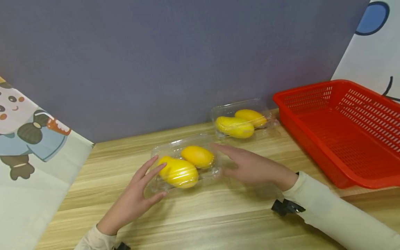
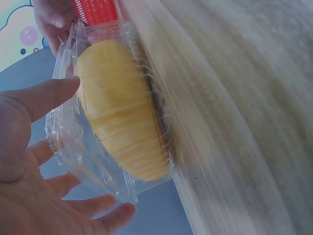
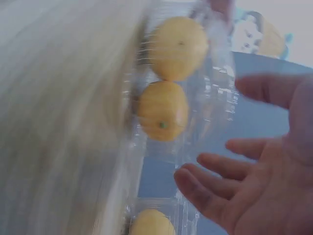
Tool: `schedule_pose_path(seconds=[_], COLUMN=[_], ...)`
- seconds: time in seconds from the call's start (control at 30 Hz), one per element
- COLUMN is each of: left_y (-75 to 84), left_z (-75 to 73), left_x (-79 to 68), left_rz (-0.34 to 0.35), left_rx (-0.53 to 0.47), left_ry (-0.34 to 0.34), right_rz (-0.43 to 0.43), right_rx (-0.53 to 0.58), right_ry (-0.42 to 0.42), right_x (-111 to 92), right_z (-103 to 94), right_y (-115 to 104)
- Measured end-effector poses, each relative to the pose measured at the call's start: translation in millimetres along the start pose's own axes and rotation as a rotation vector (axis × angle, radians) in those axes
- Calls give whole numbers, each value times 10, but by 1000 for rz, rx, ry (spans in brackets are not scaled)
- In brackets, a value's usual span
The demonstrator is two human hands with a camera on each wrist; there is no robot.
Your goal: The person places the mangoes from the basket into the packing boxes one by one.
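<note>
A clear plastic box with two yellow mangoes inside rests on the wooden table, between both hands. My left hand is at its left end, fingers spread and thumb apart; in the left wrist view the thumb overlaps the box's edge, and I cannot tell whether it touches. My right hand, slightly blurred, is by the right end with fingers extended; the right wrist view shows a gap between its palm and the box. Neither hand grips anything.
Behind and to the right, against the grey wall panel, a second clear box holds two more yellow mangoes. A red perforated basket stands at the right. Cartoon-printed sheets border both sides.
</note>
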State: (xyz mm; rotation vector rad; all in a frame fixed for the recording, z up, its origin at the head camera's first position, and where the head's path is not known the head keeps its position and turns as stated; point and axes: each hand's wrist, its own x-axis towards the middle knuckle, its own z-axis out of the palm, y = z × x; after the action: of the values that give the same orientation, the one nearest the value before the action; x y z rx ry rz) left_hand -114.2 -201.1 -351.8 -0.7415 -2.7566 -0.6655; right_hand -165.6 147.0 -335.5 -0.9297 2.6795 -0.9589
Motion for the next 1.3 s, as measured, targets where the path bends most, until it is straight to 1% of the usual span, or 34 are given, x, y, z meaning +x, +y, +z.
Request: schedule_pose_path(seconds=[0.07,0.13,0.17,0.27,0.37,0.43,0.5,0.63,0.7,0.73,0.77,0.8,0.83,0.87,0.93,0.97,1.0,1.03,1.07,1.1,1.13,1.2,1.23,1.3], left_y=[2,3,5,9,12,13,13,14,-2,-15,-33,-54,-80,-106,-162,-195,-228,-263,-296,-328,-358,-395,-402,-404], left_z=[2,4,5,10,18,24,28,12,-27,-60,-100,-144,-187,-227,-286,-295,-294,-287,-276,-262,-245,-217,-206,-180], left_x=[-2,-1,-1,-5,-6,-2,3,-1,-8,-14,-20,-19,-13,-1,24,38,48,51,46,34,18,-17,-33,-57], left_rz=[-5,-7,-11,-26,-32,-24,-22,-25,-19,-17,-33,-53,-94,-160,-343,-443,-530,-612,-664,-690,-691,-655,-625,-580], left_rx=[-2,-6,-10,-18,-22,-21,-24,-57,-121,-170,-242,-332,-435,-537,-701,-758,-794,-807,-800,-792,-790,-822,-843,-901], left_ry=[-4,-5,-7,-12,-9,0,8,5,-16,-28,-43,-52,-61,-62,-42,-31,-34,-58,-106,-176,-250,-387,-440,-507], right_rz=[35,100,135,252,348,368,374,381,383,385,385,383,383,384,388,389,389,388,383,379,375,370,370,370], right_rx=[78,148,206,387,566,627,684,742,750,753,754,755,756,756,750,748,752,756,760,767,776,789,791,795], right_ry=[21,39,31,-47,-167,-222,-249,-243,-238,-236,-235,-233,-231,-226,-214,-209,-202,-198,-197,-197,-196,-195,-195,-195], right_x=[9,31,43,74,87,92,96,103,108,112,117,123,129,133,137,138,137,137,136,135,135,134,133,128], right_z=[-31,-36,-30,9,57,90,120,173,188,193,195,194,192,188,179,174,173,175,179,185,194,209,215,224], right_y=[22,47,59,92,112,122,127,132,128,127,125,122,121,120,123,124,122,121,120,120,118,116,119,119])
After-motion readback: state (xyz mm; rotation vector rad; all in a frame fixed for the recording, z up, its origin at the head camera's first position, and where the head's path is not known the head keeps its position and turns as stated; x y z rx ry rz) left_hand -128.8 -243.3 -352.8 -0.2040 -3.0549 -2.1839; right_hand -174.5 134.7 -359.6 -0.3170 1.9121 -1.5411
